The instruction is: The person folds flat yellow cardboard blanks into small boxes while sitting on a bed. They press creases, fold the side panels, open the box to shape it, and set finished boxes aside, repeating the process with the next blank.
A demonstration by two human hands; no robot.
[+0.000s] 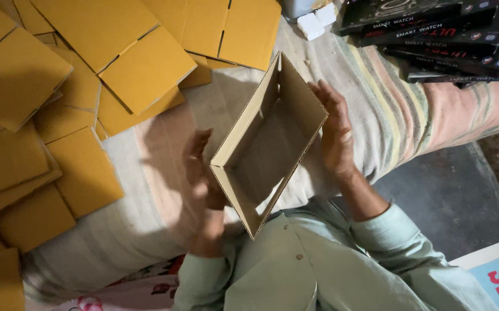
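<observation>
Cardboard box (269, 144) held open-ended between both palms, left hand (200, 170) and right hand (336, 132) pressed flat on its sides, flat cartons (88, 75) left of box, black boxes (439, 34) stacked upper right of it.

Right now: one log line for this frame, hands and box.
left hand: on open cardboard box, left side | right hand: flat on right side | box: held up, squared open | flat boxes: piled left | dark boxes: stacked upper right
</observation>
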